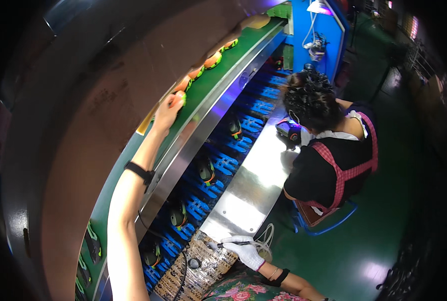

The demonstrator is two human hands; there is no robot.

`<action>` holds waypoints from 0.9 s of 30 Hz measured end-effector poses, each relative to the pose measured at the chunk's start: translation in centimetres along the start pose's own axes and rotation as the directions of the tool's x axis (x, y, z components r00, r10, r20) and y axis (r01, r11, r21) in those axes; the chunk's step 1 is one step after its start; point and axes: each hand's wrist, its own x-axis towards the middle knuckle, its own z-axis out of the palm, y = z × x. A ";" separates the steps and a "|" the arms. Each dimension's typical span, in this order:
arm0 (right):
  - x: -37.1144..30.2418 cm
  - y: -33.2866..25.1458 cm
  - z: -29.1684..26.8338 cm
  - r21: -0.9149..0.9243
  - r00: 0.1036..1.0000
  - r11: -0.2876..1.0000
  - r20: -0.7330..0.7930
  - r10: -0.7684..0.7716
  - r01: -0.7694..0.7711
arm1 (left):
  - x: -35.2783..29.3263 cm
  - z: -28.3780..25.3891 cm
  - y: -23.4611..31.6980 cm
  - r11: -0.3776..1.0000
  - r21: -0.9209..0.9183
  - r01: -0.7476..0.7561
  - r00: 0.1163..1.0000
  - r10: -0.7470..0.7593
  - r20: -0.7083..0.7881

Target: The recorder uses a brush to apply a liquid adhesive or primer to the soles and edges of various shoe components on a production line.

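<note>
My bare left hand [168, 111] reaches far over the green conveyor belt [203, 95], its fingers closed on the nearest orange-and-green shoe sole [183, 97]. More soles like it [213, 60] lie in a row beyond, partly hidden under the brown overhang. In a white glove, my right hand [245, 252] is closed around a thin black-handled brush [236, 244]. Its pale tip points left, over the patterned, plastic-covered worktop [198, 266]. A small dark round piece [194, 263] lies on that surface.
Dark shoes [206, 169] ride spaced out on a lower line of blue slats [226, 163]. More dark green-trimmed pieces [92, 243] lie on the upper belt at lower left. A seated co-worker [328, 145] handles a shoe [289, 131] at the metal table [243, 200]. White cable [266, 241] hangs near my right hand.
</note>
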 end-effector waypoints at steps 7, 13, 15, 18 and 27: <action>-0.6 1.0 0.2 0.081 0.997 0.993 0.008 0.081 -0.081 | -10.6 -7.2 -0.6 0.810 -0.563 0.162 0.957 -0.268 -0.112; -0.4 0.6 1.9 0.010 0.998 0.999 0.039 0.042 -0.043 | -27.2 -17.0 -4.1 0.654 -0.736 0.175 0.926 -0.364 -0.104; 0.0 0.7 1.9 0.001 0.999 1.000 0.042 0.014 -0.014 | -33.9 -17.7 -5.9 0.897 -0.418 0.146 0.866 -0.320 -0.384; 0.7 1.2 1.9 -0.035 0.995 0.999 0.088 0.043 -0.040 | -42.9 -16.2 -5.5 0.968 -0.240 0.068 0.861 -0.179 -0.476; -0.3 2.9 4.0 -0.021 0.996 0.998 0.073 0.054 -0.052 | -53.1 -9.0 -9.8 0.350 -0.921 0.170 0.776 -0.624 -0.094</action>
